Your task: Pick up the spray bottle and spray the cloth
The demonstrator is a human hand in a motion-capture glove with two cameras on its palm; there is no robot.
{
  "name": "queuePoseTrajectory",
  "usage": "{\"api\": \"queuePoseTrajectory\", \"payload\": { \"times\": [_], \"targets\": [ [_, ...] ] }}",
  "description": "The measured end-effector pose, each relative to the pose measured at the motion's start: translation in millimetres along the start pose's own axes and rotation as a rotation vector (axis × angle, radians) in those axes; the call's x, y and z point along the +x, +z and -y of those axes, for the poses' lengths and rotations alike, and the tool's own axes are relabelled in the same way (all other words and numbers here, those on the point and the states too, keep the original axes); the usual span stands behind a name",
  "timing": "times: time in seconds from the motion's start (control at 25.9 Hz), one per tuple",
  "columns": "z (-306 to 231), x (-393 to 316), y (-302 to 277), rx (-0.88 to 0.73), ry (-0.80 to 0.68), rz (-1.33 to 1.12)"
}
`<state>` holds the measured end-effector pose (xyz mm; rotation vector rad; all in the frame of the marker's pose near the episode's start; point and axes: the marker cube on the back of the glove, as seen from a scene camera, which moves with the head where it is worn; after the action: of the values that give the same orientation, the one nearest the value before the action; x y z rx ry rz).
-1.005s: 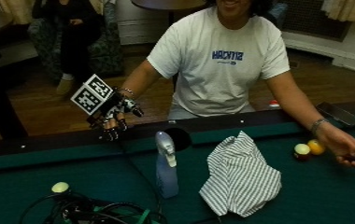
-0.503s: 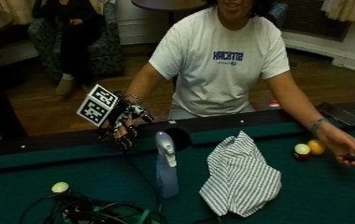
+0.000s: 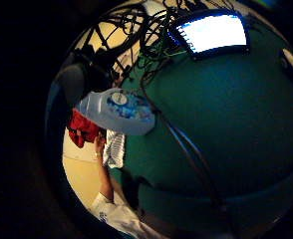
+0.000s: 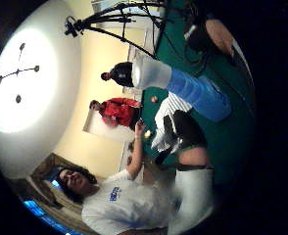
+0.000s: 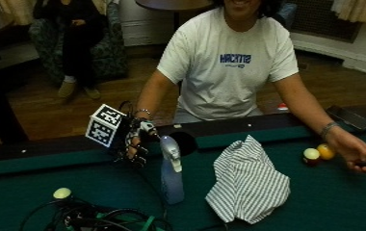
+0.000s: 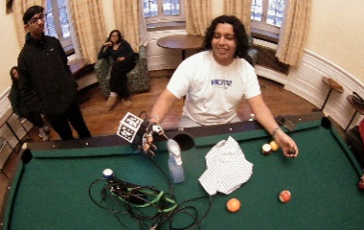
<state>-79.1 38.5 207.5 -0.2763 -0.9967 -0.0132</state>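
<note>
A person in a white T-shirt is standing at the far side of a green table (image 6: 54, 191). The gloved right hand (image 6: 149, 139) is hovering just left of the spray bottle (image 6: 175, 162), fingers hanging loosely, holding nothing. The bottle is standing upright on the felt. Right of it, a striped cloth (image 6: 225, 166) is lying crumpled. The bare left hand (image 6: 288, 147) is resting on the table beside two balls (image 6: 269, 146). Two more balls (image 6: 233, 205) are sitting near the front, and a tangle of cables (image 6: 145, 201) is lying at the near left.
</note>
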Motion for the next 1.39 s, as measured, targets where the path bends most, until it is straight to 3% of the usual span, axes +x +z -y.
{"api": "queuePoseTrajectory", "payload": {
  "times": [0.43,0.7,0.97,1.39],
  "targets": [
    [16,-10,6,0.236,-0.047,0.103],
    [15,-15,12,0.162,-0.044,0.135],
    [12,-14,13,0.194,-0.040,0.105],
    [28,-19,45,0.041,-0.045,0.081]
  ]
}}
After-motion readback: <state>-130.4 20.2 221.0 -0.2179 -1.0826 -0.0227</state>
